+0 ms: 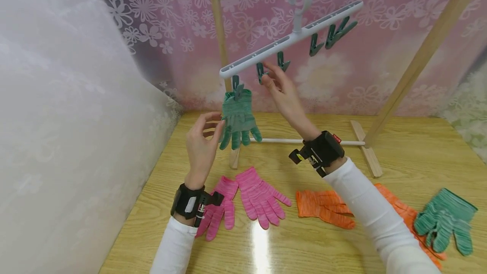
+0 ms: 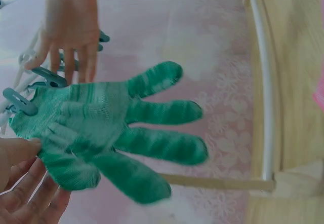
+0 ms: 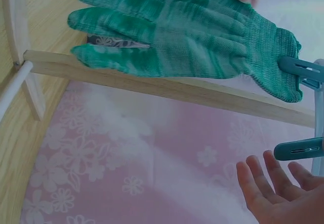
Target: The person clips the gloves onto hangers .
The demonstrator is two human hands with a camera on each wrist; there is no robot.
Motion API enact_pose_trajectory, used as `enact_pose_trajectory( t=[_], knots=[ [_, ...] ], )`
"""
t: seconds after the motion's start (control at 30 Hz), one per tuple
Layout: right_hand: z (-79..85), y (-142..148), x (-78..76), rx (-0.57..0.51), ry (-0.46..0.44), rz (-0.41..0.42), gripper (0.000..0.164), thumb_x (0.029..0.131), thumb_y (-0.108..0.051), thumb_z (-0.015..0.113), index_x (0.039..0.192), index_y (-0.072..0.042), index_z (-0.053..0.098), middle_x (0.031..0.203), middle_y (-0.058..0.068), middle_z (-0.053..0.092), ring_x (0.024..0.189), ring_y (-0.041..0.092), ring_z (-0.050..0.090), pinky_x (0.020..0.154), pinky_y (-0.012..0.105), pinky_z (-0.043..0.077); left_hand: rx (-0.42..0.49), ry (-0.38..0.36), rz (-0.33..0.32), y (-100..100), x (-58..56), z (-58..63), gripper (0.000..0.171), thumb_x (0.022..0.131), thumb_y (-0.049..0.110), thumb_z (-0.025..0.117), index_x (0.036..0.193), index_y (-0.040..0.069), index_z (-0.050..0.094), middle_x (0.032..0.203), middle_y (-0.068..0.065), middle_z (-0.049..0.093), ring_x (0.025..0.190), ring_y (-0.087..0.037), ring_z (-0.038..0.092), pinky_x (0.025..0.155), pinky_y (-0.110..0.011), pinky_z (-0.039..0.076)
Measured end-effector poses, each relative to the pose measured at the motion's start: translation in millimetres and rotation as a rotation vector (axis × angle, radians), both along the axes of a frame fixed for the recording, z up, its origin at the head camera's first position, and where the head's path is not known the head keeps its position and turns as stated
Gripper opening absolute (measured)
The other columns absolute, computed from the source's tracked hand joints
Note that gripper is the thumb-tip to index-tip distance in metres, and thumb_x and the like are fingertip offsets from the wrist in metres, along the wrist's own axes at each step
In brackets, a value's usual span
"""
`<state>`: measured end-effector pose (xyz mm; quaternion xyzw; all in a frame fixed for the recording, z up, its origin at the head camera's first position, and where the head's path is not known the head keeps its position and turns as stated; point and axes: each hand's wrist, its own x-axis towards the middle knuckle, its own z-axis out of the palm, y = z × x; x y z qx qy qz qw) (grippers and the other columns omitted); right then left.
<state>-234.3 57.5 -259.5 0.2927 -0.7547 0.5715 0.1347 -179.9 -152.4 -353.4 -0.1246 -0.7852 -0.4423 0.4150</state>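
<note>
A green knit glove (image 1: 239, 115) hangs fingers down from a dark green clothespin (image 1: 236, 86) at the near left end of a white hanger (image 1: 262, 54). Beside the glove is my left hand (image 1: 203, 143), its thumb touching the glove's edge near the cuff and its fingers loosely bent; the index fingertip is partly hidden. Close to a second, unloaded clothespin (image 3: 298, 149) my right hand (image 1: 287, 96) is raised, fingers spread and relaxed, gripping nothing. Further clothespins (image 1: 335, 33) dangle toward the hanger's far end.
The hanger hooks over the white bar of a wooden rack (image 1: 422, 54). On the wooden table (image 1: 160, 206) lie two pink gloves (image 1: 260, 198), orange gloves (image 1: 323, 208) and another green glove (image 1: 445, 221). White cloth (image 1: 76, 138) stands at left; flowered cloth (image 1: 152, 20) hangs behind.
</note>
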Motion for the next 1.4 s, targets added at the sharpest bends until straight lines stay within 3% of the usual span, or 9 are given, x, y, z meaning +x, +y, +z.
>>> enact_pose_trajectory(
  t=[0.23, 0.5, 0.67, 0.8, 1.03, 1.23, 1.4],
  knots=[
    [8.6, -6, 1.9, -0.043, 0.042, -0.003, 0.044, 0.097, -0.019, 0.044, 0.136, 0.002, 0.042, 0.132, 0.024, 0.05, 0.115, 0.026, 0.051, 0.098, 0.048, 0.044, -0.053, -0.052, 0.064, -16, 8.8, -17.7, 0.022, 0.089, 0.026, 0.061, 0.104, 0.011, 0.067, 0.096, -0.006, 0.07, 0.077, -0.013, 0.064, 0.06, -0.039, 0.059],
    [8.1, -9, 4.1, -0.096, 0.062, 0.046, 0.041, 0.099, -0.012, 0.037, 0.137, 0.003, 0.039, 0.126, 0.026, 0.054, 0.106, 0.03, 0.054, 0.094, 0.052, 0.047, -0.107, -0.114, 0.102, -32, 19.1, -34.5, 0.02, 0.091, 0.024, 0.058, 0.101, 0.009, 0.068, 0.089, -0.007, 0.072, 0.072, -0.012, 0.065, 0.059, -0.04, 0.059],
    [7.1, -11, 1.2, -0.117, 0.072, 0.051, 0.041, 0.099, -0.011, 0.038, 0.137, 0.002, 0.04, 0.127, 0.028, 0.053, 0.106, 0.027, 0.054, 0.095, 0.055, 0.045, -0.211, -0.178, 0.09, -38, 25.1, -42.1, 0.017, 0.09, 0.022, 0.06, 0.097, 0.009, 0.068, 0.087, -0.008, 0.072, 0.07, -0.015, 0.066, 0.055, -0.038, 0.059],
    [6.0, -12, -1.2, -0.124, 0.061, 0.064, 0.042, 0.098, -0.011, 0.04, 0.138, 0.0, 0.039, 0.125, 0.028, 0.054, 0.11, 0.023, 0.053, 0.096, 0.053, 0.044, -0.342, -0.266, 0.069, -40, 28.4, -49.3, 0.016, 0.088, 0.023, 0.062, 0.098, 0.012, 0.068, 0.09, -0.005, 0.072, 0.073, -0.014, 0.065, 0.055, -0.035, 0.059],
    [7.9, -13, 2.5, -0.103, 0.074, 0.043, 0.042, 0.097, -0.01, 0.043, 0.137, 0.002, 0.04, 0.125, 0.026, 0.055, 0.109, 0.022, 0.055, 0.095, 0.05, 0.046, -0.516, -0.477, -0.023, -36, 30.3, -63.4, 0.018, 0.086, 0.024, 0.066, 0.1, 0.012, 0.066, 0.094, -0.003, 0.07, 0.079, -0.014, 0.064, 0.062, -0.033, 0.058],
    [6.3, -14, 1.2, -0.121, 0.091, 0.044, 0.042, 0.096, -0.015, 0.045, 0.136, 0.0, 0.043, 0.123, 0.027, 0.056, 0.107, 0.022, 0.056, 0.095, 0.05, 0.046, -0.56, -0.673, -0.101, -32, 33.9, -74.7, 0.026, 0.082, 0.022, 0.07, 0.105, 0.012, 0.064, 0.101, -0.005, 0.067, 0.085, -0.018, 0.062, 0.067, -0.036, 0.055],
    [3.9, -14, -0.3, -0.141, 0.098, 0.053, 0.041, 0.096, -0.017, 0.046, 0.134, -0.002, 0.045, 0.121, 0.025, 0.058, 0.105, 0.02, 0.058, 0.095, 0.049, 0.047, -0.614, -0.727, -0.104, -31, 35.5, -83.4, 0.036, 0.075, 0.022, 0.076, 0.106, 0.009, 0.063, 0.095, -0.008, 0.065, 0.079, -0.017, 0.061, 0.067, -0.037, 0.054]
  ],
)
